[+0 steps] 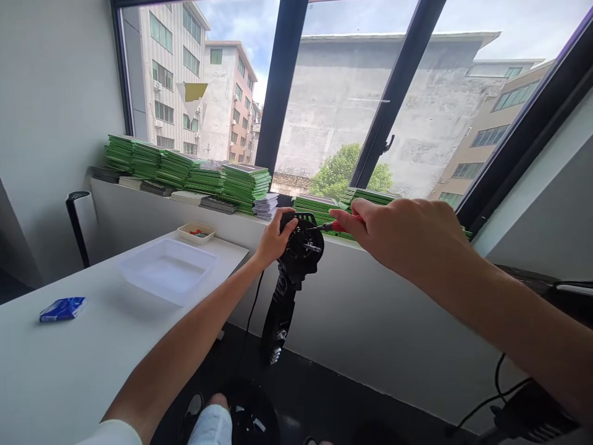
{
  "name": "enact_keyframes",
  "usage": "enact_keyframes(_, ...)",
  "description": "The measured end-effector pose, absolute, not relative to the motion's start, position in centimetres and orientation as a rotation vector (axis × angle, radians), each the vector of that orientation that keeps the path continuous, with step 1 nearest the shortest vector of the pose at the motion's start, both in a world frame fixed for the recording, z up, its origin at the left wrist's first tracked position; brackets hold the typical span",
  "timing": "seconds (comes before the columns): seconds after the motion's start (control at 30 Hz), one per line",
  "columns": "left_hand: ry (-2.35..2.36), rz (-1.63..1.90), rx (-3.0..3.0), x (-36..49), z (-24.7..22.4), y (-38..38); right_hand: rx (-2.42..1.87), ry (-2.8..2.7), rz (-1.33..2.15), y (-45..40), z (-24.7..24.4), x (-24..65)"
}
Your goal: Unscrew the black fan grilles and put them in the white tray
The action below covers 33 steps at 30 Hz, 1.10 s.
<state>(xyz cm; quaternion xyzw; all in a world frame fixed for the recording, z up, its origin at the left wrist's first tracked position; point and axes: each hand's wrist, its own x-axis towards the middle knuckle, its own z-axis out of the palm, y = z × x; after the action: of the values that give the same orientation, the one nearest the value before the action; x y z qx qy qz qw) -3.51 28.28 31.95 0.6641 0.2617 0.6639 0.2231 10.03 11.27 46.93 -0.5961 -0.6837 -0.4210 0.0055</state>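
A black pedestal fan (pixel 301 262) stands upright before me, its grille and blades off and a bare metal shaft sticking out of the motor head. My left hand (pixel 275 238) is closed round the upper left edge of that head, thumb on the front. In my right hand (pixel 393 232) is a screwdriver (pixel 330 226) with a red and black handle, its thin blade pointing left. The tip is at the upper right of the motor face; whether it sits in a screw is too small to tell.
A white table (pixel 28 371) at the left bears a clear plastic bin (pixel 171 266), a small tray (pixel 196 240) with orange and green bits, and a blue packet (pixel 63 309). Green-edged book stacks (pixel 243 185) line the windowsill. A black stool (pixel 252 414) and cables (pixel 491 402) are below.
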Motion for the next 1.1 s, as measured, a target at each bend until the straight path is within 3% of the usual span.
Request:
enact_keyframes(0.17, 0.763, 1.822, 1.836, -3.6, 32.0, 28.2, -1.754, -2.382, -0.800, 11.2, 47.0, 10.3)
enact_keyframes(0.3, 0.768, 1.823, 1.839, -3.5, 32.1, 28.1, -1.834, -2.198, -1.185, 11.0, 46.9, 10.0)
enact_keyframes(0.47, 0.734, 1.842, 1.853, -3.6, 31.9, 28.2, -1.824, -2.390, -0.701, 10.7, 47.0, 9.8)
enact_keyframes(0.63, 0.759, 1.839, 1.859, -3.7, 31.8, 28.1, -1.840, -2.177, -1.151, 10.6, 46.5, 9.8)
enact_keyframes(0.8, 0.786, 1.835, 1.873, -3.7, 31.9, 28.1, -1.747, -2.359, -0.818, 10.9, 46.0, 10.3)
enact_keyframes(0.97, 0.779, 1.843, 1.888, -3.6, 31.9, 28.1, -1.816, -2.144, -1.248, 10.8, 46.0, 10.4)
enact_keyframes(1.1, 0.801, 1.836, 1.877, -3.5, 31.9, 27.9, -1.730, -2.328, -0.929, 10.7, 46.1, 10.7)
